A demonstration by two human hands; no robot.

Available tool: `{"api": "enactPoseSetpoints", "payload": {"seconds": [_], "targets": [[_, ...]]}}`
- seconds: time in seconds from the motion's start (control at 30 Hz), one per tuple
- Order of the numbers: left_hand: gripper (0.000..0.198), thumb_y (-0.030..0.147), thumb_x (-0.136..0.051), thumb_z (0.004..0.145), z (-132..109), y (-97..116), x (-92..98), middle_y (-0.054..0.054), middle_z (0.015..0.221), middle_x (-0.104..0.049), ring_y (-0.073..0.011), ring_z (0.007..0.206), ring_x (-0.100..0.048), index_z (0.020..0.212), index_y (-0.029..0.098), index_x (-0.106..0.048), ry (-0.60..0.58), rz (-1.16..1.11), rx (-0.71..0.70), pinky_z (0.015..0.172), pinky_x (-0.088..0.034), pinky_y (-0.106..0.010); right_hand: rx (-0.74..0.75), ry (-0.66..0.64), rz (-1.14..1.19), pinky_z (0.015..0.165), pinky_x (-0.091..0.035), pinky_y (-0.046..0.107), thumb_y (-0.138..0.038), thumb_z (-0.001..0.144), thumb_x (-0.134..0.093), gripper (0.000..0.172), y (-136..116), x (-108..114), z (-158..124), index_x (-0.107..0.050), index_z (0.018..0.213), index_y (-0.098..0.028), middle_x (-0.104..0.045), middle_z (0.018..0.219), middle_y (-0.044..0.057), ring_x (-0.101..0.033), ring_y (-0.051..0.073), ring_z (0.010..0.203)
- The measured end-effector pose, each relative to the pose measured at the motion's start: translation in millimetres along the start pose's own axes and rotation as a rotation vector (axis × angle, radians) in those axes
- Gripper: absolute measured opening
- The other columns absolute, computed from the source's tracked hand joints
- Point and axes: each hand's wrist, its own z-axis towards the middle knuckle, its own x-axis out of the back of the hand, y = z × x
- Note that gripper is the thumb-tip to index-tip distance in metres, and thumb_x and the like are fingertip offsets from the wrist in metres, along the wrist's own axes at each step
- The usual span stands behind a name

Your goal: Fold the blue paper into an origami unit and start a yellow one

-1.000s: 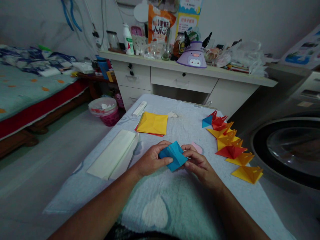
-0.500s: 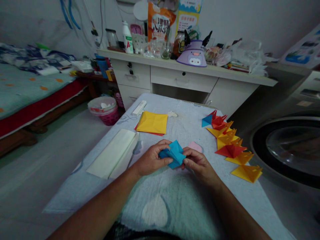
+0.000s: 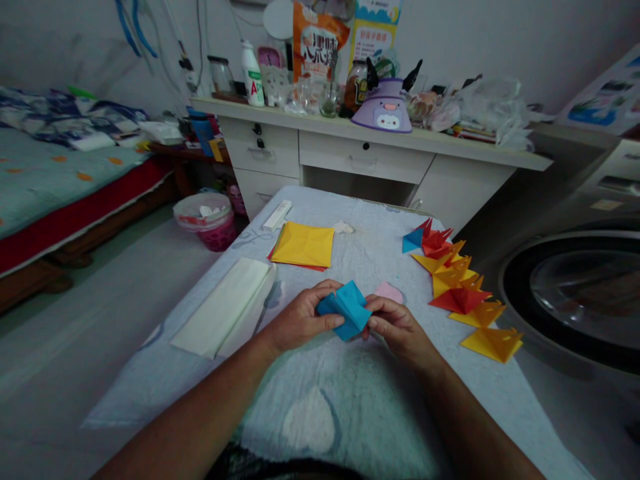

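A partly folded piece of blue origami paper (image 3: 351, 308) is held between both hands above the cloth-covered table. My left hand (image 3: 305, 316) pinches its left side, thumb in front and fingers behind. At its right corner, my right hand (image 3: 399, 327) grips with thumb and forefinger. Beyond the hands lies a stack of yellow paper squares (image 3: 304, 244) with red edges showing beneath. To the right runs a row of folded paper pieces (image 3: 463, 300) in yellow and red, with a blue one (image 3: 413, 240) at the far end.
A folded whitish paper sheet (image 3: 223, 310) lies on the left of the tablecloth (image 3: 350, 393). Near the far edge is a small white box (image 3: 277, 215). A white desk (image 3: 360, 150) stands behind, a washing machine (image 3: 575, 267) at right, a pink bin (image 3: 215, 230) at left.
The left part of the blue paper now shows wider and flatter, and its lower edge sits slightly lower. Both hands stay almost in place; the whole view has shifted slightly.
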Motion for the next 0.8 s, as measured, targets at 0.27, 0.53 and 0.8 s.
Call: {"api": "enactPoseSetpoints", "payload": {"seconds": [0.27,0.53,0.8], "targets": [[0.011,0.024,-0.069,0.079,1,4,-2.5,-0.004,0.101,-0.055,-0.0176,0.096,-0.054,0.086,0.017,-0.066,-0.017,0.050,-0.036,0.087,-0.041,-0.030,-0.059,0.033,-0.013,0.064,-0.044,0.024,-0.032,0.085,-0.070,0.019,4,-1,-1,-0.064,0.101,-0.024,-0.061,0.074,-0.002,-0.057,0.011,0.066],[0.010,0.020,-0.069,0.080,1,3,-3.1,-0.004,0.105,-0.055,-0.0178,0.101,-0.055,0.089,0.018,-0.065,-0.018,0.110,-0.080,0.090,-0.040,-0.031,-0.061,0.070,0.090,0.068,-0.049,0.028,-0.033,0.080,-0.075,0.046,1,-11,1,-0.052,0.120,-0.032,-0.058,0.093,0.000,-0.059,0.014,0.079],[0.013,0.020,-0.067,0.078,0,4,-4.1,-0.005,0.108,-0.056,-0.0179,0.101,-0.056,0.091,0.018,-0.065,0.002,0.176,-0.052,0.090,-0.043,-0.030,-0.113,0.115,0.061,0.061,-0.044,0.025,-0.038,0.076,-0.077,0.061,6,-12,4,-0.045,0.127,-0.031,-0.057,0.089,-0.001,-0.055,0.012,0.069]]}}
